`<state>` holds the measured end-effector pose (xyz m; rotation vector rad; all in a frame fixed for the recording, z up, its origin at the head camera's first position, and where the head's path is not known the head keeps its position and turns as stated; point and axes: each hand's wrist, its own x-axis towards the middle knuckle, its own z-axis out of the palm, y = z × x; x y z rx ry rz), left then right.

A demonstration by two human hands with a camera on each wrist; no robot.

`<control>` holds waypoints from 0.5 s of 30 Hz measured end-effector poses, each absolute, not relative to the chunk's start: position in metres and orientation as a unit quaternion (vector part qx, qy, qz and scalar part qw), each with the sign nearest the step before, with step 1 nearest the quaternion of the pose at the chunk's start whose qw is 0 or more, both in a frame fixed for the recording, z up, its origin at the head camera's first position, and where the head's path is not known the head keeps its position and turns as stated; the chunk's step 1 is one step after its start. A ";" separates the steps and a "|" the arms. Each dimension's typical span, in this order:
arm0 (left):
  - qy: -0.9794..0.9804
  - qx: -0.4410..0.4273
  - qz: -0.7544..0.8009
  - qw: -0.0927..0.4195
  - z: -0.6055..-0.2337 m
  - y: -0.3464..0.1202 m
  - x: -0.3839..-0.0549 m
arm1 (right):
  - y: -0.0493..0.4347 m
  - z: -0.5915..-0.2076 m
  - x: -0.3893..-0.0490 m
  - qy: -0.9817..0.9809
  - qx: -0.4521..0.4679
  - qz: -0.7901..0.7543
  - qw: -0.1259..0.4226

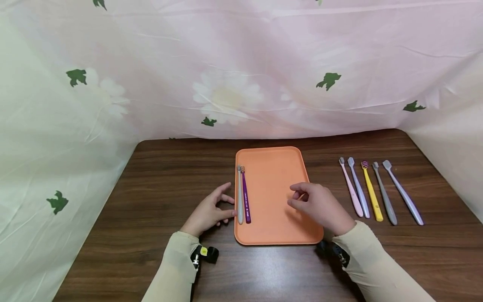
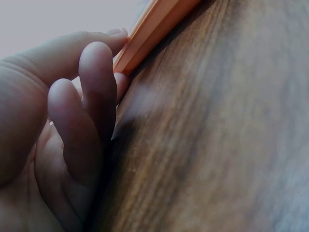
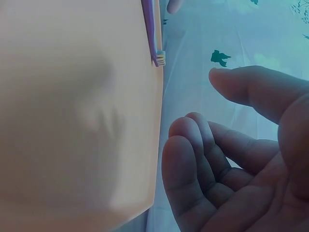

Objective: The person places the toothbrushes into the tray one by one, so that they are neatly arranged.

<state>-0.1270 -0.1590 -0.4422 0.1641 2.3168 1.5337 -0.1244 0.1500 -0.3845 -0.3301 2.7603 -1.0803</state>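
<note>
An orange tray (image 1: 275,167) lies on the table. Inside it, along the left side, a grey toothbrush (image 1: 240,201) and a purple toothbrush (image 1: 246,197) lie side by side, heads toward the far end. My left hand (image 1: 207,209) is at the tray's left edge, its thumb tip on the rim and a fingertip close below it in the left wrist view. My right hand (image 1: 318,205) hovers over the right part of the tray, fingers loosely bent, thumb apart and nothing between them. The purple toothbrush's head also shows in the right wrist view.
Right of the tray several toothbrushes lie in a fanned row: a pink one (image 1: 351,188), a lavender one (image 1: 359,188), a yellow one (image 1: 371,193), a dark grey one (image 1: 385,195) and a pale blue one (image 1: 403,195). A flowered cloth (image 1: 264,75) hangs behind the wooden table (image 1: 170,176).
</note>
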 end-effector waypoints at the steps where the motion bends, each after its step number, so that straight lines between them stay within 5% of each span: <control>1: 0.819 0.057 0.542 0.179 -0.442 -0.159 -0.127 | 0.151 -0.384 -0.124 0.923 -0.109 -0.361 0.079; 15: 0.820 0.057 0.542 0.177 -0.442 -0.158 -0.127 | 0.166 -0.384 -0.128 0.921 -0.085 -0.370 0.083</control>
